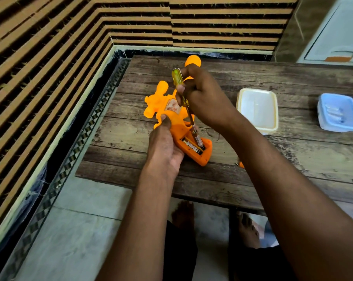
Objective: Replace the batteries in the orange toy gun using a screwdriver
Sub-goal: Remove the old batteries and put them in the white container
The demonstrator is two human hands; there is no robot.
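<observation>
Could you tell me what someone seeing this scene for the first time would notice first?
First, the bright orange toy gun at the middle of the wooden table, held by the left hand, its battery compartment open with batteries showing. Next, the right hand gripping a yellow-handled screwdriver, tip down at that compartment. Further right stand a white container and a blue container.

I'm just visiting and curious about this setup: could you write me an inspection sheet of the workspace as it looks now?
Surface: wooden table, worn planks.
Job's things: orange toy gun, battery compartment open, batteries inside; screwdriver with its tip at them.
Clutter: white container; blue container holding small items, too blurred to name; small orange piece by the right forearm.
Hands: left hand holds the gun's grip; right hand grips the screwdriver.
Cables: nothing seen.
Surroundings: striped wall, tiled floor.
</observation>
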